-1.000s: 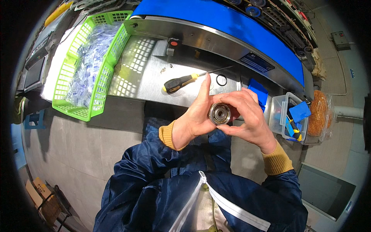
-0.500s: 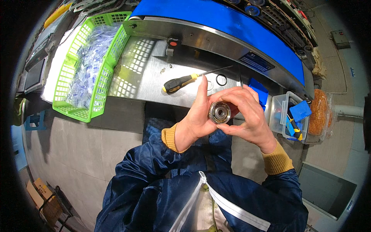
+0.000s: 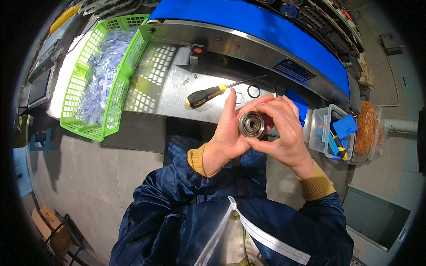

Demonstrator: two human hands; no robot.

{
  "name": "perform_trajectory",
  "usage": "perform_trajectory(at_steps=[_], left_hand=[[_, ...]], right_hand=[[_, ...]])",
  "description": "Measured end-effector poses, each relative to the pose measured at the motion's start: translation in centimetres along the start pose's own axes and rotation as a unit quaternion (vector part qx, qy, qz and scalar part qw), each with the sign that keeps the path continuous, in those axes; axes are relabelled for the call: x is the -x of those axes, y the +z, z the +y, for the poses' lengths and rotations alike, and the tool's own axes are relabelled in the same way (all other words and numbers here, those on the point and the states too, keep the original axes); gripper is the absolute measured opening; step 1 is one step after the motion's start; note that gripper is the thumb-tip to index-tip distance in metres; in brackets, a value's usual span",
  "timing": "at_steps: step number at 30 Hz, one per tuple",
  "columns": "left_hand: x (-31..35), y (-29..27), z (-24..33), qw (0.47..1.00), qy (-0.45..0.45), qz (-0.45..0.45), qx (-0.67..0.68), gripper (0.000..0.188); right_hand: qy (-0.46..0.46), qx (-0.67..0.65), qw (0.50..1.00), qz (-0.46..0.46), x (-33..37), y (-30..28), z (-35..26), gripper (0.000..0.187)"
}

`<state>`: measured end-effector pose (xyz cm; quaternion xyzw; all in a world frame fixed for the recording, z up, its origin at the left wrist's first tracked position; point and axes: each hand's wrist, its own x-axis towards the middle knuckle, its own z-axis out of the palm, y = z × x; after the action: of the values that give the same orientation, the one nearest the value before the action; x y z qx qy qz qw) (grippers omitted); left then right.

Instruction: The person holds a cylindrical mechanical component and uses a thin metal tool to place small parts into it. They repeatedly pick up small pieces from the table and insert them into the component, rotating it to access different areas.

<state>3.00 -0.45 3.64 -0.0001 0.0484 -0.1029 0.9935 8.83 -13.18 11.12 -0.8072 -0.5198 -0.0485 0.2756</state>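
Observation:
A round metal part with bearing-like rings (image 3: 251, 124) sits between my two hands, its ringed end facing up at me. My left hand (image 3: 228, 135) cradles it from the left with the thumb raised apart. From the right, the fingers and thumb of my right hand (image 3: 284, 133) close round its edge. The lower part of the piece is hidden by my hands. Just beyond them, on the steel surface (image 3: 171, 95), lie a black-and-yellow screwdriver (image 3: 206, 95), a black rubber ring (image 3: 254, 91) and a thin pale ring (image 3: 240, 97).
A green basket (image 3: 113, 104) full of clear-and-blue packets stands on the left. Behind the steel surface runs a blue conveyor belt (image 3: 248, 26). At the right are a clear plastic bin (image 3: 326, 144) with tools and blue pieces, and a bagged orange-brown bundle (image 3: 366, 128).
The metal part has shifted slightly left and upward in my hands and tilted a little. Both hands keep nearly the same grip.

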Motion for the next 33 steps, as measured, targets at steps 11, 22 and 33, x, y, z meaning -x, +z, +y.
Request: perform_trajectory(at_steps=[11,22,33], left_hand=[[0.0,0.4,0.0,1.0,0.016,0.015,-0.01,0.085],[0.0,0.2,-0.1,0.999,0.047,0.005,0.017,0.069],[-0.1,0.1,0.3,0.998,0.034,0.05,-0.009,0.058]], right_hand=[[0.021,0.041,0.999,0.015,0.2,0.7,-1.0,0.057],[0.046,0.082,0.995,0.03,0.0,1.3,-2.0,0.056],[0.042,0.111,0.992,0.032,0.0,1.0,-2.4,0.057]])
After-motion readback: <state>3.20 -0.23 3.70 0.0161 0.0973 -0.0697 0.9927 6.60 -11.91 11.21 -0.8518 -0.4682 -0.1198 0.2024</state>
